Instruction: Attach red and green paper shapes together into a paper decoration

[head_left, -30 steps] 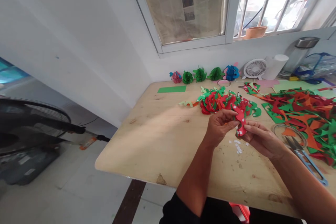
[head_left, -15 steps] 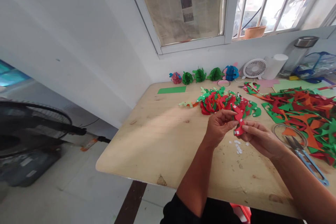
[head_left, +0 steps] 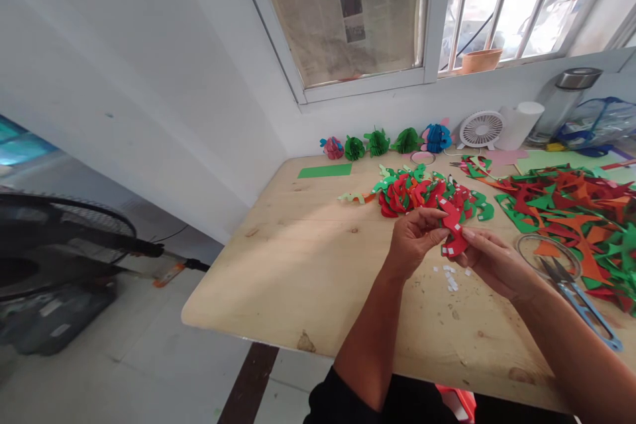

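A red paper piece [head_left: 453, 220] with small white squares on it is held above the wooden table, and a bit of green shows at its lower left edge. My left hand [head_left: 416, 238] pinches its left side between thumb and fingers. On the right side, my right hand [head_left: 489, 260] has its thumb and fingers closed on the lower part. Behind both hands lies a pile of red and green cut shapes [head_left: 405, 193]. Several small white bits [head_left: 451, 279] rest on the wood below the piece.
Scissors [head_left: 579, 305] lie by a clear tape roll [head_left: 527, 252] at right, beside a heap of paper scraps [head_left: 586, 212]. Paper ornaments [head_left: 376, 142], a small white fan [head_left: 481, 129] and a bottle [head_left: 561, 106] stand along the wall. A green strip [head_left: 325, 171] lies at the back left.
The red piece has turned slightly between my hands, and my right thumb has shifted slightly up and to the right along its edge. My left hand has hardly moved.
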### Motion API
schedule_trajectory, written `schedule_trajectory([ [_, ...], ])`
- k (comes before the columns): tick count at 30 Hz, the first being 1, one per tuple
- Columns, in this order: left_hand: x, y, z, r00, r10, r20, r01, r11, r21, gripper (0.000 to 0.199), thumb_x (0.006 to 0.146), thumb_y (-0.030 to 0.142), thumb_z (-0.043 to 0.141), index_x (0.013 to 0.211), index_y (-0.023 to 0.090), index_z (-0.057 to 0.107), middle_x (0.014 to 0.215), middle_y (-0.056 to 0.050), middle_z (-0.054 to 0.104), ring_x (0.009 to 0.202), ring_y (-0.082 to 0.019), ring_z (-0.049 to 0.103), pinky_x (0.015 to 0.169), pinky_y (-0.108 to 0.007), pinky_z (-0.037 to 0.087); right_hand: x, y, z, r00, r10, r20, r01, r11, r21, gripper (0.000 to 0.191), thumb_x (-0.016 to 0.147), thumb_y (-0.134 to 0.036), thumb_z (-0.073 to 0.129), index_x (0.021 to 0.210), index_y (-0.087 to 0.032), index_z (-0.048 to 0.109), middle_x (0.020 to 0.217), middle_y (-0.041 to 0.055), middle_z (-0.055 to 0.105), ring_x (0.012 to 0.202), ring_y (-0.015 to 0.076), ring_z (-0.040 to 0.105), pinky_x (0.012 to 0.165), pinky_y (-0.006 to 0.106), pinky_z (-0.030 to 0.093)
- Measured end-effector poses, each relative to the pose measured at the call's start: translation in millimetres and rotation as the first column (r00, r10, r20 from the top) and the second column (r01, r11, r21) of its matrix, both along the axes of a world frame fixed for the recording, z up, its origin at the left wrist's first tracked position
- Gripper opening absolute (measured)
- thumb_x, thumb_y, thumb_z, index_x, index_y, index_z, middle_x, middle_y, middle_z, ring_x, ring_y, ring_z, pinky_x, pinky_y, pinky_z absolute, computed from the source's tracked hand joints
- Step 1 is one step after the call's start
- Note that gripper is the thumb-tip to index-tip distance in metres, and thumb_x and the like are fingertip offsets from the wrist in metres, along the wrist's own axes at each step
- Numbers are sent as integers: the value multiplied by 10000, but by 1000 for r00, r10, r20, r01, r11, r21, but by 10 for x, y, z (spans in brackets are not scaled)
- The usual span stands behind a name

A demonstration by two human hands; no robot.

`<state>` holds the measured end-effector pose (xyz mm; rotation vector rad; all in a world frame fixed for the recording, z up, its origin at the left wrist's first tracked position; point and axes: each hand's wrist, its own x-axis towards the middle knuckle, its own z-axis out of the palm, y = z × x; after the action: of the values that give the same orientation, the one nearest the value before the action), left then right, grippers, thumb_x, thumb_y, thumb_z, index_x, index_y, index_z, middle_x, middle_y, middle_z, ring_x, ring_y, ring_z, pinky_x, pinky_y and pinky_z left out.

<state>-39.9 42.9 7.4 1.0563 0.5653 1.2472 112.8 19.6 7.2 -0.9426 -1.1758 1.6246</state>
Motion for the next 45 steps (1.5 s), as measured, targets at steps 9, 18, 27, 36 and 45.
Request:
schedule_trajectory([
  [9, 9, 9, -5, 1000, -5, 20, 5, 1000, -3, 301, 600, 279, 773, 849, 165, 648, 724, -9, 637, 670, -103, 585, 669, -241, 476, -16, 12, -24, 995, -64, -75, 62, 998, -25, 330, 828, -431, 533, 615, -196, 626, 506, 10, 564, 502, 135, 495, 549, 279, 425],
  [18, 8, 11, -14, 1000, 15, -4, -15, 1000, -5, 322, 591, 305, 776, 855, 167, 652, 727, -16, 644, 671, -113, 594, 677, -253, 484, -7, 20, -46, 997, -78, -27, 78, 997, 8, 340, 816, -460, 535, 625, -197, 634, 517, 17, 571, 515, 148, 513, 557, 294, 441],
  [27, 7, 5, 2, 1000, -4, 19, 4, 1000, 3, 287, 615, 276, 762, 855, 166, 649, 710, -1, 629, 649, -97, 576, 667, -245, 468, -12, 17, -48, 991, -70, -115, 68, 997, -25, 286, 815, -388, 581, 628, -188, 662, 516, 5, 581, 509, 116, 497, 549, 245, 419],
  [36, -4, 1, 2, 999, -19, 34, 19, 1000, 5, 289, 616, 265, 762, 866, 171, 650, 735, -6, 637, 670, -102, 578, 694, -257, 477, -16, 13, -23, 992, -74, -104, 70, 997, -42, 276, 801, -387, 600, 631, -181, 667, 523, 13, 586, 498, 120, 487, 529, 254, 411],
  [45, 1, 6, -14, 998, -30, 57, 28, 999, 38, 288, 625, 256, 752, 879, 167, 653, 732, -10, 639, 675, -108, 580, 687, -257, 478, -17, 13, -23, 988, -61, -144, 53, 997, -59, 259, 785, -383, 627, 636, -177, 677, 523, 5, 596, 505, 99, 493, 530, 214, 402],
])
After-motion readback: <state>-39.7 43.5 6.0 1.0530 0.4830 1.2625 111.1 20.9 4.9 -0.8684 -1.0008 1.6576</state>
